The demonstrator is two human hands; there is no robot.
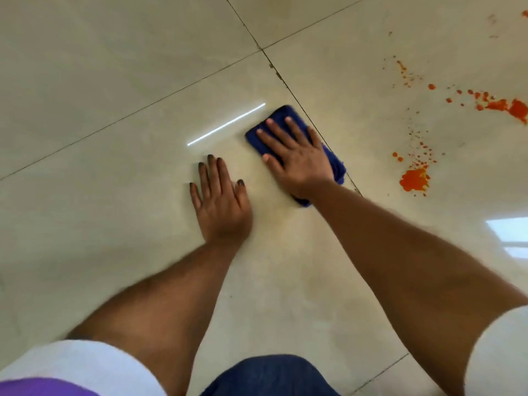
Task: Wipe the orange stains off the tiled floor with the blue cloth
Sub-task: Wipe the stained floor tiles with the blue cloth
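Note:
A folded blue cloth lies on the beige tiled floor, just left of a grout line. My right hand lies flat on top of it, fingers spread and pressing down. Beside it, my left hand rests palm down on the bare tile, fingers apart, holding nothing. Orange stains lie on the tile to the right of the cloth: a blot with fine specks above it, and a larger splatter at the right edge. A faint yellowish smear shows on the tile between my hands.
Dark grout lines cross the glossy floor. A bright streak of reflected light lies left of the cloth, and a window reflection shows at the right. My knee in blue fabric is at the bottom.

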